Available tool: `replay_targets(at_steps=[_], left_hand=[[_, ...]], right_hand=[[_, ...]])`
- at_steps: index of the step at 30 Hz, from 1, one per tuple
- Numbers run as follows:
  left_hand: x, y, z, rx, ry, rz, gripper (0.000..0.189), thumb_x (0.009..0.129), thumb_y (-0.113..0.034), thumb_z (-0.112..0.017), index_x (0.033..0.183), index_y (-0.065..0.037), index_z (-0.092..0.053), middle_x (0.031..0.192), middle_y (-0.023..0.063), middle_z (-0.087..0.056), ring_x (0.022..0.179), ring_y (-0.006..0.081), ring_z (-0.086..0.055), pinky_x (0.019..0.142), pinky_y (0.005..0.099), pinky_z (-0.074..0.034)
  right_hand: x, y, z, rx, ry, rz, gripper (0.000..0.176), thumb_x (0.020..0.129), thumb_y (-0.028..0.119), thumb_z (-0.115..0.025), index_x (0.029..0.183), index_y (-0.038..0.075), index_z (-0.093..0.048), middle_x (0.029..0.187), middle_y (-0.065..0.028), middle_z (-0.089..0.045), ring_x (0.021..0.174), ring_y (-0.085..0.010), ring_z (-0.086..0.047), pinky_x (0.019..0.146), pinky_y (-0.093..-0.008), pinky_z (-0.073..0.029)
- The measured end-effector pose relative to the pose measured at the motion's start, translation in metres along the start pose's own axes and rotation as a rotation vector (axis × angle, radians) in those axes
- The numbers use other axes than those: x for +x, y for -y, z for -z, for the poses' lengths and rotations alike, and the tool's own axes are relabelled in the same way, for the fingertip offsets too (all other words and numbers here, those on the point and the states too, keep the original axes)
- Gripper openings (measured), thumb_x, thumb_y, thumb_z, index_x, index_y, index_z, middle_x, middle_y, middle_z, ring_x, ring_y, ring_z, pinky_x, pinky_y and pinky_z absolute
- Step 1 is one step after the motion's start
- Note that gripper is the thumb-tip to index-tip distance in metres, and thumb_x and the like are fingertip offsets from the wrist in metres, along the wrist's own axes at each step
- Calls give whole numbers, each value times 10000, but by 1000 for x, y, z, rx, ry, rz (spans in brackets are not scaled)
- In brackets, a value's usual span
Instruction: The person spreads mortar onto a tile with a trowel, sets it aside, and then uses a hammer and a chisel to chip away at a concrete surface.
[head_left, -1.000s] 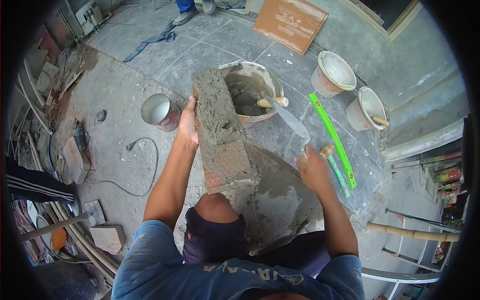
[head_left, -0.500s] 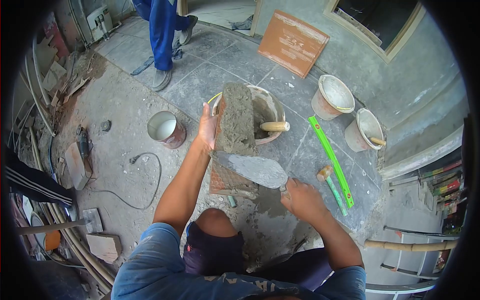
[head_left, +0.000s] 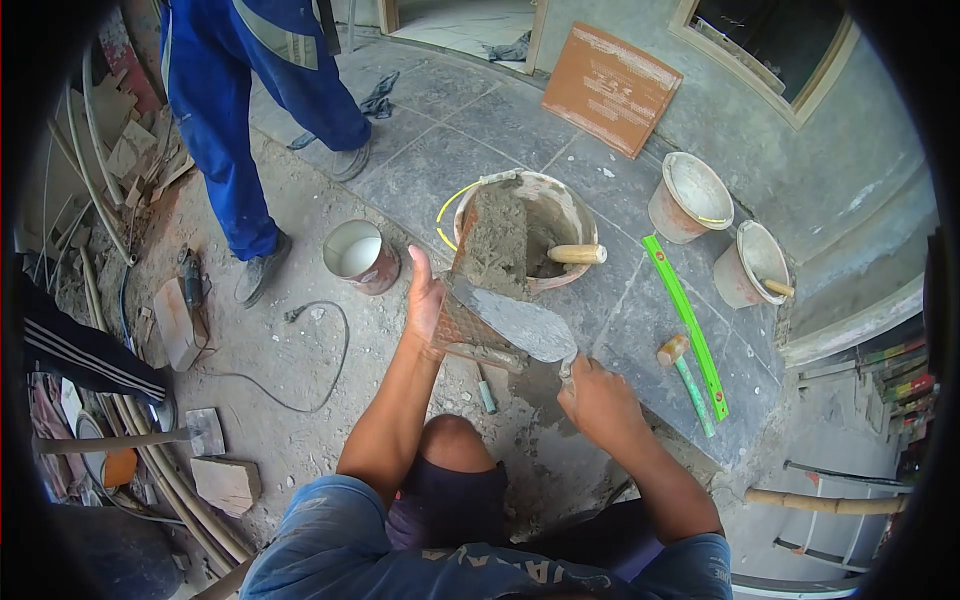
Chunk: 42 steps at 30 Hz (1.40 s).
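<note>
My left hand (head_left: 424, 312) grips the left edge of a reddish-brown tile (head_left: 472, 328); its thumb points up and its other fingers are mostly hidden under the tile. Thick grey mortar (head_left: 497, 235) covers the tile's far part, while the patterned near part shows. My right hand (head_left: 602, 397) is closed round the handle of a pointed trowel (head_left: 520, 325), whose grey-smeared blade lies over the tile's near part. Just beyond the tile stands a mortar bucket (head_left: 577, 208), partly hidden, with a wooden handle (head_left: 580, 254) sticking out over its rim.
A tin (head_left: 377, 272) with whitish contents stands left. To the right are a green level (head_left: 686, 325), a mallet (head_left: 690, 390) and two buckets (head_left: 683, 215). A cardboard sheet (head_left: 610, 90) leans on the wall. A person in blue trousers (head_left: 215, 130) stands at the upper left.
The trowel blade has shifted slightly over the tile, and the mortar now reaches less far toward me. The tile's near end is tilted differently. The person in blue trousers has stepped closer, leftward.
</note>
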<state>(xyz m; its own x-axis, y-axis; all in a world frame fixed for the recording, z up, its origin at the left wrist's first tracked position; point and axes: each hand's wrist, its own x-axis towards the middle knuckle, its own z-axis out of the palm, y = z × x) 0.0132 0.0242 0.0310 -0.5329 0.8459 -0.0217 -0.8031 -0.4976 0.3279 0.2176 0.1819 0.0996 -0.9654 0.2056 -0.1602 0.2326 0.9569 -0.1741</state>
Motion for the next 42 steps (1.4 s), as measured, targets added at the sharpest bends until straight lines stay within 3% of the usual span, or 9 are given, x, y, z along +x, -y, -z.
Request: replay_targets(at_steps=[3,4,7,11,20,23,31,34,42], left_hand=[[2,17,3,213,-137,-165,951,766,-732,-555,1353,4,-426,1343,189,-497,1208,356,-487,1035,493,-367],[1,21,11,77,-112,-132,792,810,-576,-611,1341,-14,-442,1318,173,-517,1199,343,-493,1031,487,-363],[-3,30,27,14,-114,-104,727,816,-523,-570,1338,-32,-450,1339,186,-497,1205,362,-478,1026,540,-343],[-12,31,28,9,-132,-38,730,783,-498,-558,1332,-29,-451,1342,185,-491,1200,354,-475,1019,539,-343],[-17,20,12,12,-66,120,794,744,-386,-552,1389,26,-345,1379,259,-430,1234,505,-433,972,747,-291],[-18,13,18,85,-20,213,746,738,-331,-551,1354,57,-386,1319,268,-492,1173,487,-500,970,698,-345],[-18,5,42,343,-260,161,459,710,-165,-543,1130,21,-543,1069,187,-628,913,329,-624,888,488,-465],[-22,-5,25,424,-203,124,472,701,-123,-559,1151,17,-547,1076,156,-625,950,280,-618,896,422,-479],[-21,-35,-22,591,-142,87,555,684,-125,-562,1216,17,-501,1129,160,-601,1000,281,-604,917,420,-469]], right_hand=[[7,0,-6,76,28,-30,322,836,227,-593,986,-39,-491,886,-257,-635,793,-431,-641,732,-492,-520],[9,1,-10,87,44,-34,305,837,213,-588,989,-36,-500,901,-238,-639,800,-422,-648,730,-482,-529],[16,-3,-32,96,82,-49,288,837,198,-585,991,-33,-510,911,-222,-648,811,-417,-655,730,-475,-537],[16,-4,-39,99,100,-41,357,833,228,-611,1028,-45,-491,855,-251,-643,807,-432,-640,739,-495,-518],[14,-2,-36,92,134,-57,329,849,230,-595,1018,-35,-496,879,-239,-646,830,-415,-649,741,-489,-525],[14,-4,-36,100,143,-57,323,846,225,-597,1009,-34,-494,875,-240,-646,822,-416,-651,737,-484,-528],[17,-5,-40,108,100,-49,263,834,164,-576,992,-34,-507,871,-252,-646,829,-401,-663,745,-466,-540],[25,-3,-35,155,80,-65,266,831,157,-576,997,-40,-510,874,-258,-644,836,-410,-659,751,-468,-537],[68,5,-16,278,-40,-44,271,811,119,-588,1010,-53,-521,908,-279,-646,900,-434,-643,798,-494,-517]])
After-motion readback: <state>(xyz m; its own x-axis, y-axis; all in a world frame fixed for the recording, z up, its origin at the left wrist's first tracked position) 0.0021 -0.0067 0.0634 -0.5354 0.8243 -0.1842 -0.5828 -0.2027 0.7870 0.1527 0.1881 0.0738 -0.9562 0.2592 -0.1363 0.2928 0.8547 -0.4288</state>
